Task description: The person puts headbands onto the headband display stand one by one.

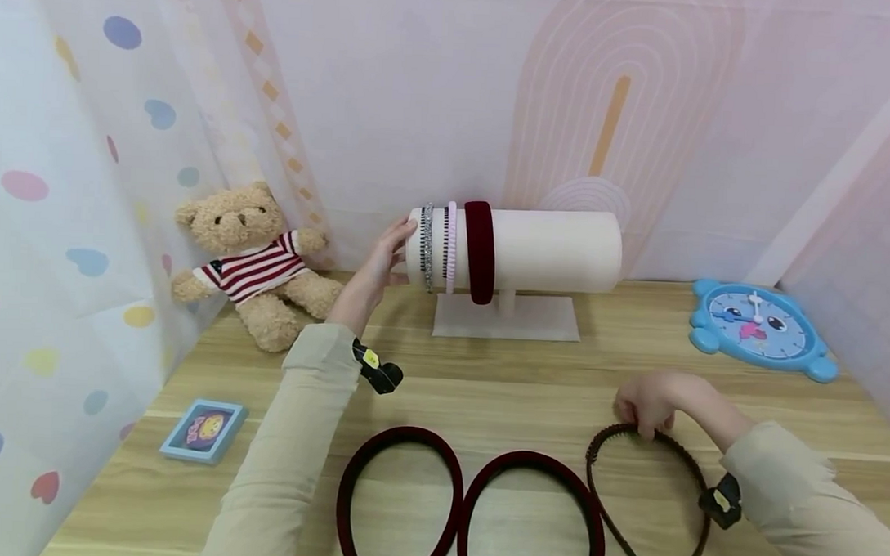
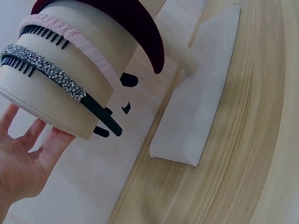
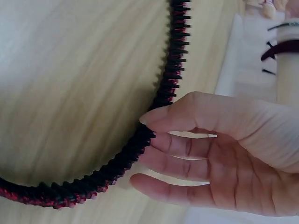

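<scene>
A cream headband stand, a padded roll on a flat base, stands at the back. It carries a silver glittery headband, a pink wrapped headband and a wide dark red velvet headband. My left hand touches the roll's left end with its fingers spread, as the left wrist view shows. At the front right, my right hand pinches the top of a dark red toothed headband between thumb and fingers. Two more dark red padded headbands lie side by side at the front.
A teddy bear in a striped shirt sits at the back left. Closer in on that side lies a small blue frame. A blue animal-shaped clock lies at the back right. Printed curtains hang behind the wooden table.
</scene>
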A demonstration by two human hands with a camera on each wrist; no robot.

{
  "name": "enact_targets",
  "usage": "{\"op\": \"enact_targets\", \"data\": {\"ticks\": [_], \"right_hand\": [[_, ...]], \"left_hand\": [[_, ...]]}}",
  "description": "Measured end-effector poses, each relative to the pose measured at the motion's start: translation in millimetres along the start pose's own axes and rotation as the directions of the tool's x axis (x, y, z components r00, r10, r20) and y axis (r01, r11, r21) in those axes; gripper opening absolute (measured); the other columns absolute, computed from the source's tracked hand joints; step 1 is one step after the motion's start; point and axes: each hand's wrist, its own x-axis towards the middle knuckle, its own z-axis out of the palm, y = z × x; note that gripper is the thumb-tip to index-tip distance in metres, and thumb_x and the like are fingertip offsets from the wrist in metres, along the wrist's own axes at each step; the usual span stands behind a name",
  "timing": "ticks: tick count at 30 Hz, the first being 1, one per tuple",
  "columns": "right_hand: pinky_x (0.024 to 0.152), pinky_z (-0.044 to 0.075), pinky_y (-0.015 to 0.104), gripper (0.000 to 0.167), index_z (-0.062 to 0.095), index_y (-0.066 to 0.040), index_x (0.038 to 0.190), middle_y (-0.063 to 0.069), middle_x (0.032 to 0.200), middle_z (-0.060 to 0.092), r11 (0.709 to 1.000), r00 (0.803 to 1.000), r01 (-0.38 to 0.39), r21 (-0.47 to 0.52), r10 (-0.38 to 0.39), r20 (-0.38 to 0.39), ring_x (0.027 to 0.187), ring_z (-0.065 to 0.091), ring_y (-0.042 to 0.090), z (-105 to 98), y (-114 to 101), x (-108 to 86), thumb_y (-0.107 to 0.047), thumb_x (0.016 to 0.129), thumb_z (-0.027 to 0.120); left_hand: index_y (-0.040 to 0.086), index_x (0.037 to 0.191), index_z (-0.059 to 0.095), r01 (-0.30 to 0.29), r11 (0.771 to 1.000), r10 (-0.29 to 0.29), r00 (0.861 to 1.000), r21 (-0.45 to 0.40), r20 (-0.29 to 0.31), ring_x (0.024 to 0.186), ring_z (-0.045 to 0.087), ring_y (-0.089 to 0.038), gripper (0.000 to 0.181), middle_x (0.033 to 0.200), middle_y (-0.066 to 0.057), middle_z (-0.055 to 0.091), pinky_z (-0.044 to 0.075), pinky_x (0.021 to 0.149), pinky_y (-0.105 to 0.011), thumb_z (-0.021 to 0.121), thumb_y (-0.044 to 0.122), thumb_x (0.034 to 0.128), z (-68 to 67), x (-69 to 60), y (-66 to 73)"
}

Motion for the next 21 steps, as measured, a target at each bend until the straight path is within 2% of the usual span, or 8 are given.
{"op": "enact_targets", "data": {"ticks": [3,6,9,14,17,21], "right_hand": [[0.049,0.04,0.018,0.024,0.054,-0.005,0.088,0.003,0.081,0.049,1.0,0.999,0.017,0.009,-0.017,-0.035,0.055,0.043,0.008,-5.4,8.4,-5.8,0.01,0.07,0.057],[0.052,0.048,0.022,0.027,0.056,0.0,0.099,0.008,0.088,0.053,0.999,0.996,0.032,0.024,-0.03,-0.082,0.062,0.05,0.01,-16.9,20.0,-14.2,0.005,0.072,0.059],[0.056,0.053,0.027,0.026,0.056,0.004,0.1,0.013,0.09,0.055,0.997,0.989,0.059,0.046,-0.052,-0.141,0.068,0.055,0.012,-33.0,32.9,-23.5,-0.001,0.075,0.06],[0.062,0.054,0.031,0.028,0.052,0.008,0.103,0.012,0.09,0.057,0.986,0.969,0.069,0.151,-0.03,-0.245,0.074,0.057,0.014,-59.8,51.1,-42.4,-0.01,0.081,0.06],[0.066,0.055,0.031,0.036,0.05,0.01,0.108,0.012,0.093,0.057,0.971,0.939,0.091,0.222,-0.01,-0.343,0.077,0.059,0.015,-71.6,55.9,-52.9,-0.015,0.085,0.062],[0.068,0.056,0.031,0.045,0.05,0.012,0.112,0.014,0.096,0.057,0.954,0.87,0.119,0.273,0.032,-0.492,0.076,0.061,0.014,-81.6,55.0,-60.2,-0.02,0.084,0.065]], "left_hand": [[0.033,0.145,0.019,0.004,1.0,-0.004,1.0,-0.002,-0.001,0.132,0.032,-0.026,0.062,0.151,-0.001,0.025,0.034,0.102,-0.053,0.041,0.048,0.0898,-0.6,-1.1,-0.4],[0.033,0.145,0.019,0.005,1.0,-0.005,1.0,-0.004,0.003,0.132,0.032,-0.027,0.061,0.151,-0.001,0.025,0.033,0.102,-0.052,0.041,0.048,0.09,-0.8,-1.7,-0.9],[0.033,0.145,0.019,0.005,1.0,-0.005,1.0,-0.006,0.007,0.132,0.032,-0.027,0.062,0.151,0.0,0.024,0.033,0.102,-0.052,0.041,0.048,0.0898,-0.4,-1.6,-1.4],[0.034,0.145,0.017,0.01,1.0,-0.01,1.0,-0.003,0.01,0.132,0.031,-0.027,0.062,0.151,0.0,0.024,0.032,0.103,-0.052,0.041,0.048,0.0897,0.1,-0.7,-1.6],[0.034,0.146,0.017,0.009,1.0,-0.009,1.0,-0.009,0.009,0.132,0.031,-0.027,0.062,0.151,-0.001,0.024,0.033,0.103,-0.052,0.04,0.048,0.0898,0.0,-0.5,-1.4],[0.033,0.146,0.017,0.009,1.0,-0.009,1.0,-0.011,0.007,0.131,0.032,-0.027,0.062,0.151,0.0,0.023,0.033,0.103,-0.051,0.04,0.047,0.0898,-0.8,0.1,-0.9]]}}
